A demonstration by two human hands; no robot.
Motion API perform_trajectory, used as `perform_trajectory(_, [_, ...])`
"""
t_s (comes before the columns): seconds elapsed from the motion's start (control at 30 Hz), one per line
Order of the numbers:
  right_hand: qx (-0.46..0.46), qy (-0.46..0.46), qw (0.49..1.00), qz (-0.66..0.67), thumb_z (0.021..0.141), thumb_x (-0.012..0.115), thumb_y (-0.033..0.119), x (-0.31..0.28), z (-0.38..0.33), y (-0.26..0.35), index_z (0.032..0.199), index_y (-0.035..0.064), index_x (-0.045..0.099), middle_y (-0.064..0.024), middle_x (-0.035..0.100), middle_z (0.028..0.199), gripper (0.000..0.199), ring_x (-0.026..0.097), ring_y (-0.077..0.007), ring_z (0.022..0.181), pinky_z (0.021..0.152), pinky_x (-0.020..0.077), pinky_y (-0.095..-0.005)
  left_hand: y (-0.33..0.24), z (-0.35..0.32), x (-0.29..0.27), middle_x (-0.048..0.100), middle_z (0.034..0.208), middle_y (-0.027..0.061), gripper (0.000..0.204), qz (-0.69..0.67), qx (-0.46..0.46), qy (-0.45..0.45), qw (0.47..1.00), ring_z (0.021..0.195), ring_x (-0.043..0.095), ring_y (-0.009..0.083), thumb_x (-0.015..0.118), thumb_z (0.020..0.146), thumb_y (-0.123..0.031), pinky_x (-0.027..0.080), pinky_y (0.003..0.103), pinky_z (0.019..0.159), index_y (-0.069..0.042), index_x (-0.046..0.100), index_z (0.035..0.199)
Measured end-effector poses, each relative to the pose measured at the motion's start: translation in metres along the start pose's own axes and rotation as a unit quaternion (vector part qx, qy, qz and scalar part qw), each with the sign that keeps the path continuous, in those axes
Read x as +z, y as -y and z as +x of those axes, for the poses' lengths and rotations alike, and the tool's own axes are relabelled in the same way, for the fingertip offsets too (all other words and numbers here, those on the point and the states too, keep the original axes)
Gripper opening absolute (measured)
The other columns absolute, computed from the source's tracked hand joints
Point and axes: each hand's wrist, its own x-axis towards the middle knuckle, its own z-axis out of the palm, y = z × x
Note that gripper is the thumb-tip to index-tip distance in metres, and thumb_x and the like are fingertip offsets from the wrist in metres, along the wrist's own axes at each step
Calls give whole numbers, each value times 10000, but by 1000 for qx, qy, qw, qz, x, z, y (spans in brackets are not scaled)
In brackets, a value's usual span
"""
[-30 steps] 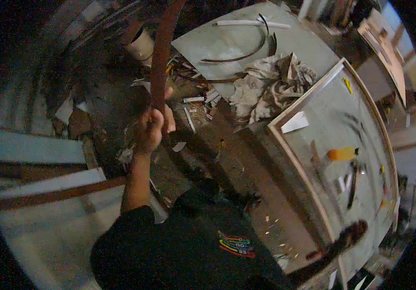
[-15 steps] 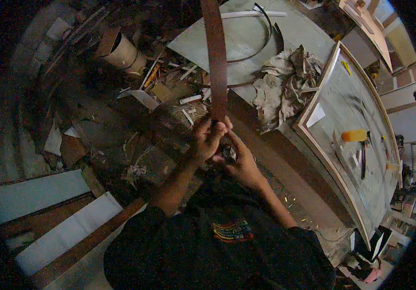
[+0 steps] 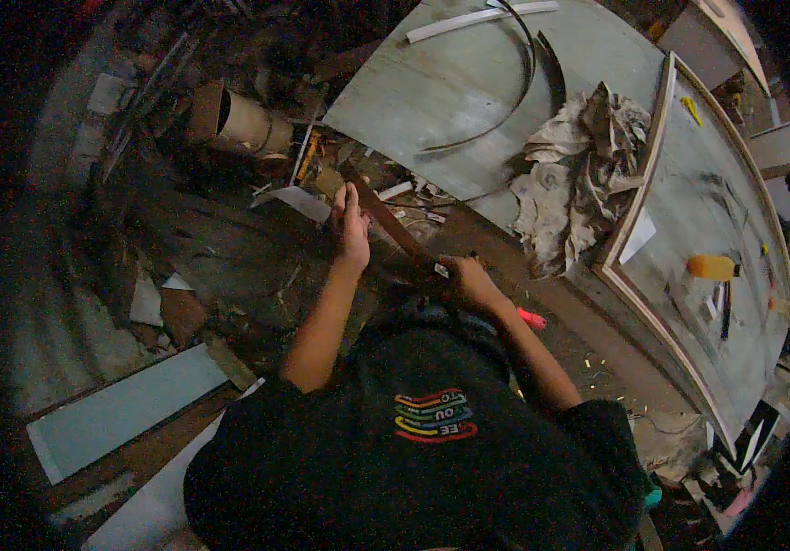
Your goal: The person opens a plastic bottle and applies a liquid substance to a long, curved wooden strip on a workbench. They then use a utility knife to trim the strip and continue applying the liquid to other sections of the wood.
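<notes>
A long, thin, dark brown strip (image 3: 397, 231) slants between my hands, from the upper left down to the right. My left hand (image 3: 351, 230) is at its far part, fingers fairly straight and close together against the strip. My right hand (image 3: 473, 280) closes round the near end. A small pale, shiny piece (image 3: 442, 270) shows at the right fingers; its kind is unclear. Beside the right wrist lies or protrudes a bright pinkish-red object (image 3: 530, 319), and I cannot tell whether the hand holds it.
To the right stands a framed panel (image 3: 638, 317) bearing an orange bottle (image 3: 712, 266). Crumpled cloth or paper (image 3: 551, 202) lies beside it. A large pale sheet (image 3: 431, 83) carries curved dark strips (image 3: 528, 83). Scraps and a cylindrical container (image 3: 252, 124) lie left, with pale boards (image 3: 128, 413) nearer.
The brown strip has tilted from nearly upright to slanting leftward. My hands, together before, have moved apart, the left up and left, the right rightward. The pinkish-red object has come into sight.
</notes>
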Motion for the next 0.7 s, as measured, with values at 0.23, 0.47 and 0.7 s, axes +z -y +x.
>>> perform_trajectory(0.23, [127,43,991,10,830,717,130,50,34,-54,1289,63,687,-235,711,1184,464,687,-415,1091,937,532,-457,-41,96,20,682,1255,34,405,-119,-30,79,989,893,660,173,618,1043,-379,560,356,762,-120,532,1343])
perform_trajectory(0.47, [223,-65,972,46,784,732,95,94,42,-57,1300,57,681,-235,709,1187,519,680,-419,1110,951,523,-443,-133,124,46,708,1080,160,355,-17,62,336,940,621,658,193,526,1089,-339,554,341,591,-64,461,1304])
perform_trajectory(0.7, [274,-225,923,149,680,780,73,146,113,14,1149,69,736,-203,742,1021,471,713,-385,966,858,544,-432,-198,150,39,702,925,217,289,-43,61,603,794,640,695,219,511,1091,-209,587,353,623,-16,422,1286])
